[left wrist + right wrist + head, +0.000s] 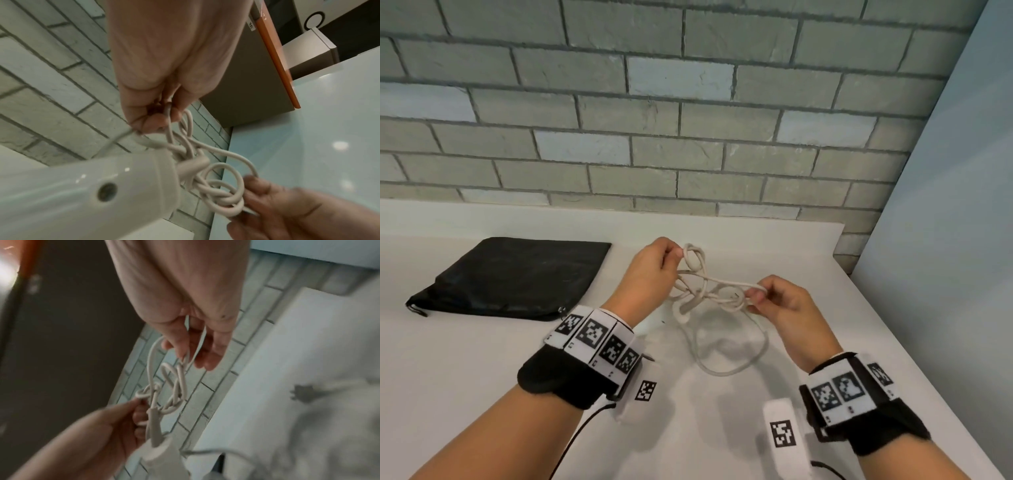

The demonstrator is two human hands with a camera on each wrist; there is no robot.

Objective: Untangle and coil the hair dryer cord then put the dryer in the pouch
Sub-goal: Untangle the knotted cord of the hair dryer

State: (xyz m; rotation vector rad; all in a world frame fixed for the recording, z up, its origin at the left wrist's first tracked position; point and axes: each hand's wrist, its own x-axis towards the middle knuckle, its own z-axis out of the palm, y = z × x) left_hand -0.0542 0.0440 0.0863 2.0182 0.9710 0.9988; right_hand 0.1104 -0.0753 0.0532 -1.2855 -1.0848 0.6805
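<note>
The pale hair dryer cord (710, 286) is a knotted tangle held in the air between both hands, above the white table (482, 377). My left hand (676, 255) pinches a small loop at the tangle's top left. My right hand (755, 298) pinches a strand at its right end. A slack loop of cord (726, 363) lies on the table below. The white dryer (82, 186) shows in the left wrist view, its handle end meeting the tangle; my left wrist mostly hides it in the head view. The black pouch (517, 277) lies flat at the left.
A grey brick wall (688, 120) rises behind the table. The table's right edge (893, 325) runs diagonally beside a pale side panel (962, 205). Thin black cables trail from both wristbands near the front.
</note>
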